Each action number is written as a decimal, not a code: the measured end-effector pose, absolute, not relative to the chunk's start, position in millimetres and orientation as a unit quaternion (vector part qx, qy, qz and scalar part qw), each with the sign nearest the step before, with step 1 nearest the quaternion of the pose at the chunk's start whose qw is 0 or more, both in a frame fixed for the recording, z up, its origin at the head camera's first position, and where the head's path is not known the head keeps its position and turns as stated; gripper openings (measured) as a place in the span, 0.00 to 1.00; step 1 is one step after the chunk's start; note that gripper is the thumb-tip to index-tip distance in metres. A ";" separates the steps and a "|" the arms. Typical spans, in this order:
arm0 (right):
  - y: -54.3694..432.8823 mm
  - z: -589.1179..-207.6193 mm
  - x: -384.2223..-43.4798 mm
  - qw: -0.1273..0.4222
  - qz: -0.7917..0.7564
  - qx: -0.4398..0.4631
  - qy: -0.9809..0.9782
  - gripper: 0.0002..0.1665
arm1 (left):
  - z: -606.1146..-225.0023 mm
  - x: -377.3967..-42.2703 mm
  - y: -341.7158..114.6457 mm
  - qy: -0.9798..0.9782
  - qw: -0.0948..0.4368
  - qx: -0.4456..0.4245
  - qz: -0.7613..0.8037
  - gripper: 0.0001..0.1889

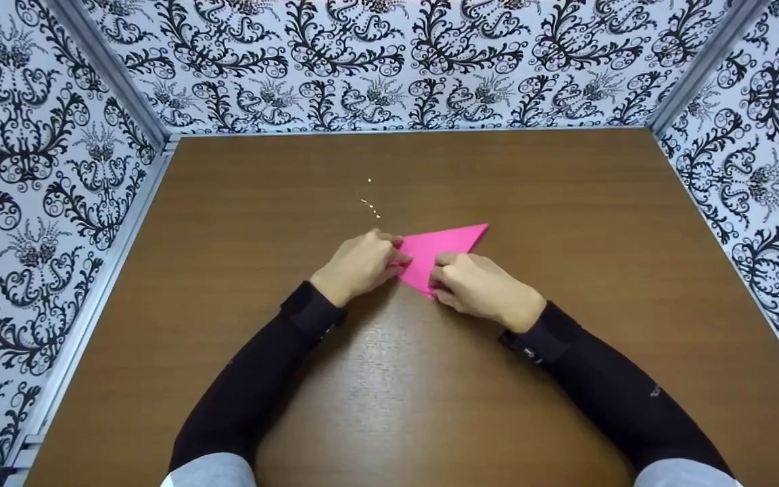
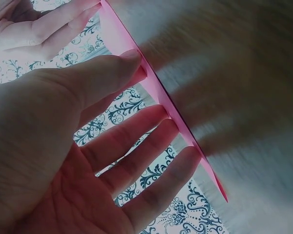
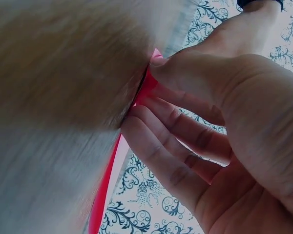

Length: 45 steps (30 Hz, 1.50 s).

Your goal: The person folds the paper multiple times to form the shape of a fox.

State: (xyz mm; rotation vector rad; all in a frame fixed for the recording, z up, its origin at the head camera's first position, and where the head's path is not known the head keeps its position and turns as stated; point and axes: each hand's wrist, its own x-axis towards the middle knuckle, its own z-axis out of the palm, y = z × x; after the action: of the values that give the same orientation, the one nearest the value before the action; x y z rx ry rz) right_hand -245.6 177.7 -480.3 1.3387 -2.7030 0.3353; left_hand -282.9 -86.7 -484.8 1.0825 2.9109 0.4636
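Note:
A folded sheet of pink paper (image 1: pixel 447 240) lies on the brown table, its long point toward the back right. My left hand (image 1: pixel 361 265) is at its left end, fingertips pressing on the paper. In the left wrist view, the outstretched fingers (image 2: pixel 146 170) and the thumb meet the thin pink paper (image 2: pixel 183 129), which is seen edge-on. My right hand (image 1: pixel 481 284) is at the near corner with curled fingers, its thumb and fingertips pinching the paper. The right wrist view shows the thumb at a small pink tip (image 3: pixel 156 52), while the fingers partly hide the fold.
Tiny white scraps (image 1: pixel 371 206) lie on the wooden table (image 1: pixel 281 176) beyond the left hand. Patterned black-and-white panels (image 1: pixel 376 67) with metal frame bars (image 1: pixel 119 74) enclose the table's back and sides.

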 end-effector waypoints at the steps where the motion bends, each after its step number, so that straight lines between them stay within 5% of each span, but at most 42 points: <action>1: 177.5 -480.8 -245.7 0.058 0.109 0.443 -0.888 0.08 | -485.0 -282.7 -86.6 0.927 0.001 0.345 0.148 0.13; 14: 178.1 -487.9 -245.8 0.091 0.095 0.454 -0.881 0.09 | -490.3 -278.3 -88.1 0.924 -0.005 0.346 0.164 0.13; 24: 179.2 -485.6 -248.9 0.073 0.175 0.473 -0.860 0.04 | -490.7 -278.7 -86.3 0.926 0.007 0.339 0.164 0.13; 45: 179.8 -476.3 -247.9 0.054 0.144 0.475 -0.866 0.10 | -485.9 -283.1 -88.1 0.918 -0.020 0.368 0.145 0.11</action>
State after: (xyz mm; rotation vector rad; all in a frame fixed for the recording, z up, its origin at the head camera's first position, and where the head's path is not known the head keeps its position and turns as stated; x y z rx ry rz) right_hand -247.9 179.8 -476.3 1.4447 -2.6319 0.4367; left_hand -283.1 -88.1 -485.9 1.1727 2.9220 0.4629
